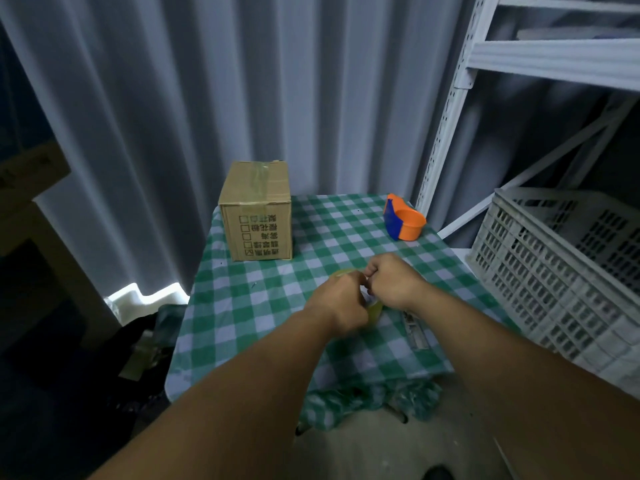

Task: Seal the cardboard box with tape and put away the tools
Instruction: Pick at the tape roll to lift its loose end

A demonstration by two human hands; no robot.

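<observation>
We hold the tape roll (pixel 373 311) in both hands, left grip (pixel 341 301) around it, right grip (pixel 389 280) pinching its thin, sticky end; the light, stiff box (pixel 256 211) stands well beyond.

Most of the tape roll (pixel 375 311) is hidden behind the left hand (pixel 341 301) and right hand (pixel 391 280); only yellowish slivers of its rim show, and the fingertips are too blurred to tell what they pinch. A grey flat tool (pixel 414 329) lies half under the right wrist, too dim to name. The printed characters on the cardboard box (pixel 258 211) face away upside down. The white crate (pixel 561 268) and shelf frame (pixel 485 64) run off the right edge
</observation>
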